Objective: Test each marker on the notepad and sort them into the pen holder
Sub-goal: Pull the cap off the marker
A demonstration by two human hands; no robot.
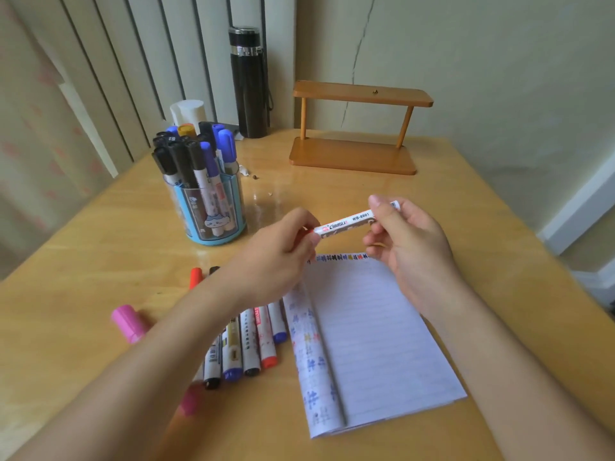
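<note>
A white marker with a red cap hangs level above the top edge of the open lined notepad. My left hand pinches its red cap end. My right hand grips the other end of the barrel. A blue pen holder stands at the back left, filled with several black and blue capped markers. Several loose markers lie on the table left of the notepad, partly hidden under my left forearm.
A pink marker lies at the left and another pink one shows under my left arm. A small wooden shelf and a black flask stand at the back. The wooden table has its right edge close by.
</note>
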